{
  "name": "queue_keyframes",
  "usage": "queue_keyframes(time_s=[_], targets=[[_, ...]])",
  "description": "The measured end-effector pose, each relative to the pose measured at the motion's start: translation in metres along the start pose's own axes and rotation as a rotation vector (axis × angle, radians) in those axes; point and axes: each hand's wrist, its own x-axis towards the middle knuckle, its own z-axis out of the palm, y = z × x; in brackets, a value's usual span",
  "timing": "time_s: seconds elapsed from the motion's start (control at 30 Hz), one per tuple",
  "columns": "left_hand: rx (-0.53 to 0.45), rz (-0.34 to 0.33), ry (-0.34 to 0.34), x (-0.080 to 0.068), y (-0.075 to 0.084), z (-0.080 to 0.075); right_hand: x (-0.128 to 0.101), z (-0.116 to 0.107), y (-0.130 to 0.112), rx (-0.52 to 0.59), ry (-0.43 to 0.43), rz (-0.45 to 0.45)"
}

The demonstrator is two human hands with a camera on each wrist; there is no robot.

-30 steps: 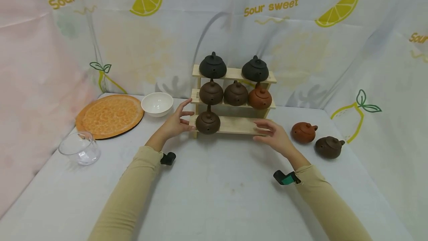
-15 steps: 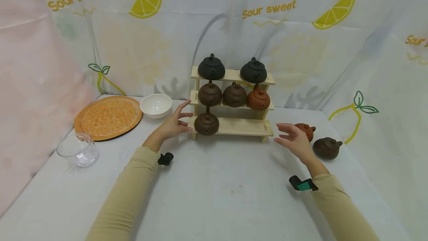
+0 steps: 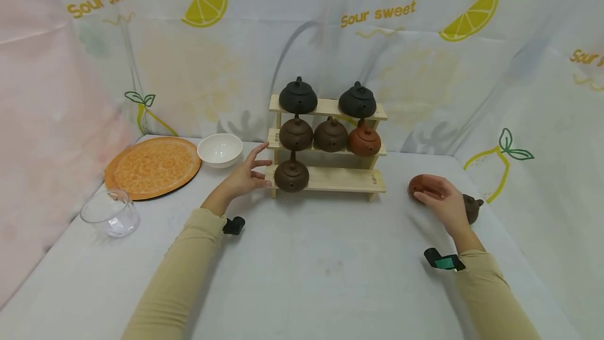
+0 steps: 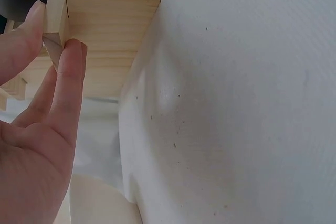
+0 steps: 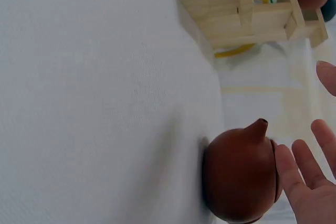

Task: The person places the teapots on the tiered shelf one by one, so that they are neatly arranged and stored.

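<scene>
My left hand [image 3: 238, 180] is at the left end of the wooden three-tier shelf stand [image 3: 342, 178]. In the left wrist view its thumb and fingers lie on opposite sides of a board end, pinching it. A dark brown teapot [image 3: 291, 176] sits on the lowest tier beside that hand. My right hand [image 3: 447, 203] is over a reddish-brown teapot [image 5: 239, 174] on the table. In the right wrist view a fingertip meets the lid side, while the thumb is apart from it. Another dark brown teapot [image 3: 472, 209] is partly hidden behind the right hand.
Two brown teapots and a reddish one [image 3: 364, 141] line the middle tier. Two black teapots, one at the left [image 3: 298, 97], stand on top. At left are a white bowl [image 3: 219, 151], an orange round mat [image 3: 153, 167] and a clear glass bowl [image 3: 113, 216].
The right hand has moved rightward from the lowest tier's right end to the reddish-brown teapot on the table. My left hand has stayed at the stand; the head view has shifted slightly.
</scene>
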Motion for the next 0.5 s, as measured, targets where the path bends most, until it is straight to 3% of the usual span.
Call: queue_keyframes(time_s=[0.2,0.5], targets=[[-0.001,0.003,-0.003,0.000,-0.001,0.000,0.004,-0.006,0.007,-0.081,0.105,0.012],[0.002,0.011,0.000,0.000,-0.001,0.000,0.013,-0.005,0.006,-0.153,0.087,0.091]])
